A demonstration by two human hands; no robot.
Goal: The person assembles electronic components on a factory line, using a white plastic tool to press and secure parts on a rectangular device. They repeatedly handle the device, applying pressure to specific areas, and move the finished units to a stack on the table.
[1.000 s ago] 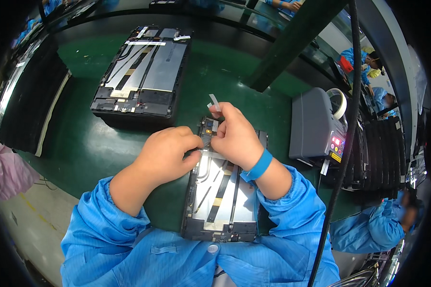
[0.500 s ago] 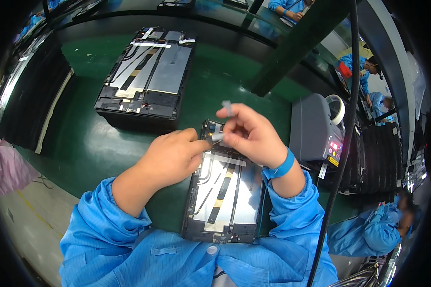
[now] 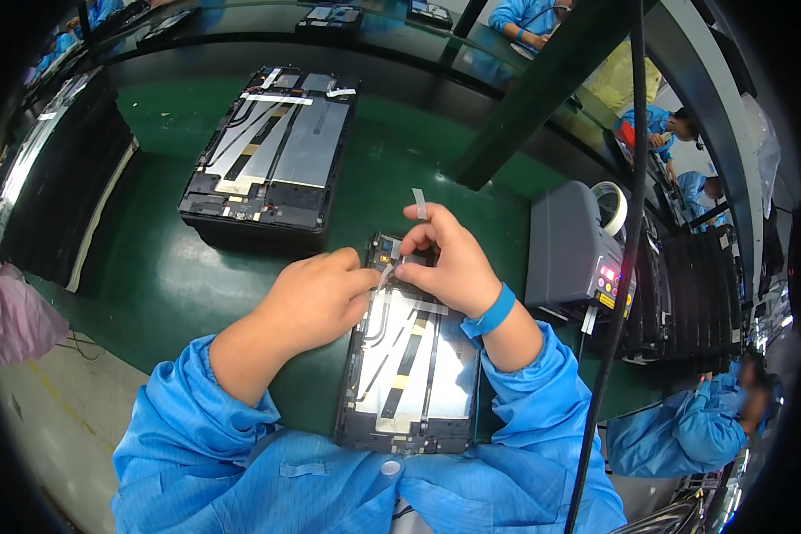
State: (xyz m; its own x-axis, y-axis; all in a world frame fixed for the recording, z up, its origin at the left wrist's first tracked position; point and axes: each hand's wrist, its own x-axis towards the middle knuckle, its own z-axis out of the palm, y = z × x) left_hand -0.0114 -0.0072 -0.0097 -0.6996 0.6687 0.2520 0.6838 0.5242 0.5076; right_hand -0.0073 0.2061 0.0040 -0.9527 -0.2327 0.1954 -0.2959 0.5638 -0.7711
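Observation:
An opened tablet (image 3: pixel 432 356) with a silvery inside lies before me, its far end under my hands. My left hand (image 3: pixel 316 298) has its fingers curled together, the fingertips at one end of a short strip of tape (image 3: pixel 387 274) over the tablet's far part. My right hand (image 3: pixel 454 267) is closed, its thumb at the strip's other end. A second piece of clear tape (image 3: pixel 420 203) sticks up from a fingertip of that hand. What lies right under the fingertips is partly hidden.
Left of centre stands a stack of opened tablets (image 3: pixel 271 151). A tall dark stack (image 3: pixel 62 187) stands far left. A grey tape dispenser (image 3: pixel 570 245) is at the right, behind a hanging black cable (image 3: pixel 636 160). A green post (image 3: pixel 543 102) rises beyond; people in blue work nearby.
My right hand has moved slightly left and down, bringing the tape strip lower against the tablet by my left fingertips. The view has shifted a little.

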